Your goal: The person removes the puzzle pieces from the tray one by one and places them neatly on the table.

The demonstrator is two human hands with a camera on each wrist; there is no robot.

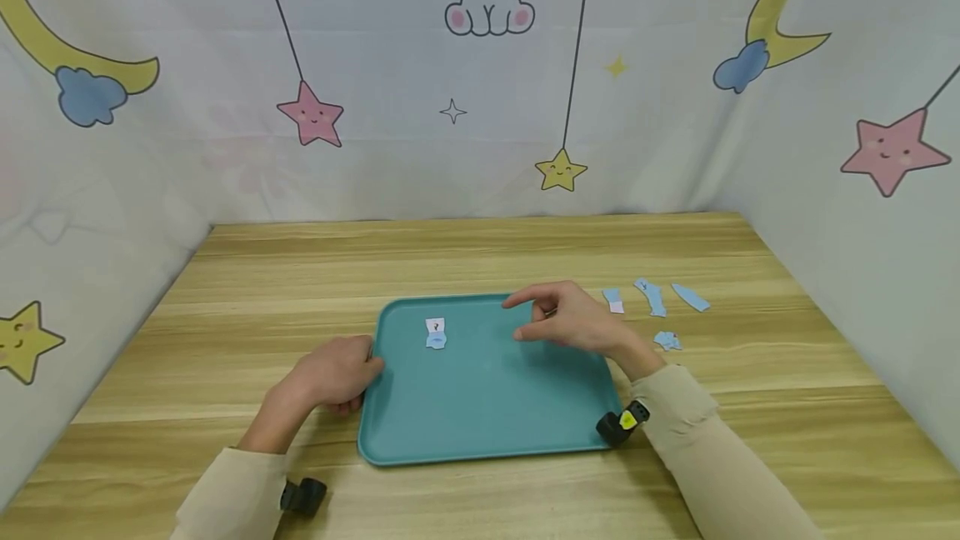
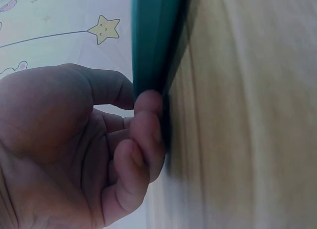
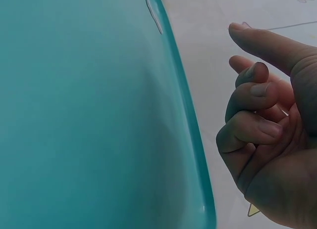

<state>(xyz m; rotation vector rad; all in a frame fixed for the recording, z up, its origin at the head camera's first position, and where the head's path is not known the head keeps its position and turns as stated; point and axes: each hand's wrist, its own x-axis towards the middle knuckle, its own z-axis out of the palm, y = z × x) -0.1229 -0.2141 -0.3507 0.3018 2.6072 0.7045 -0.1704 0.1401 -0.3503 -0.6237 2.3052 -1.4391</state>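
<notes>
At the left rim of a teal tray, my left hand grips the edge. Its thumb lies at the rim, and in the left wrist view the curled fingers press against the tray's side. A small white and light-blue puzzle-like piece lies in the tray's upper left. Over the tray's right part hovers my right hand, holding nothing. Its index finger and thumb are extended and apart, while the other fingers bend toward the palm. The right wrist view shows this hand above the tray surface.
Right of the tray, several loose pieces lie on the wooden table: a blue and pink one, a long curved one, a pointed one and a small jagged one. A printed curtain stands behind.
</notes>
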